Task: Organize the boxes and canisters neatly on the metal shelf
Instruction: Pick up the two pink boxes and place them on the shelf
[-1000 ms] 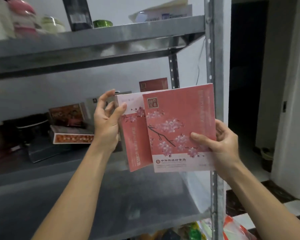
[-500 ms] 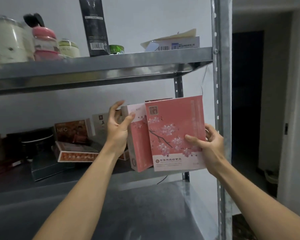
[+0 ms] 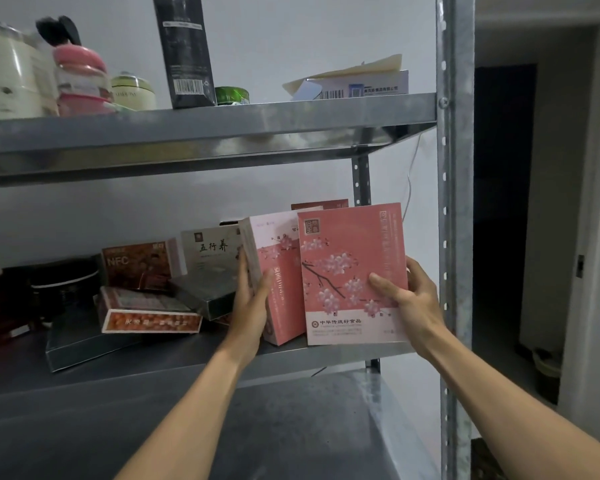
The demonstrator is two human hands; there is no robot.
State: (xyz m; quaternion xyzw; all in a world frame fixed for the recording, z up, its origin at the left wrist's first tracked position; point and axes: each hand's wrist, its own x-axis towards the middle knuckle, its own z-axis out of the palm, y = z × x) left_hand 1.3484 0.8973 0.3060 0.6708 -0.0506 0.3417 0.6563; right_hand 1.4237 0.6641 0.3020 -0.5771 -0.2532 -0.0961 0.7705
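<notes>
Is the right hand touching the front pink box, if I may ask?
Touching: the head view shows the right hand gripping the front pink box.

black box top cropped, brown box mostly hidden

Bare forearms, left hand, right hand

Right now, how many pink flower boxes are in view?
2. The front box is at the shelf's right end, in the right hand; the second box is just left of it, in the left hand. A reddish box behind is mostly hidden.
</notes>
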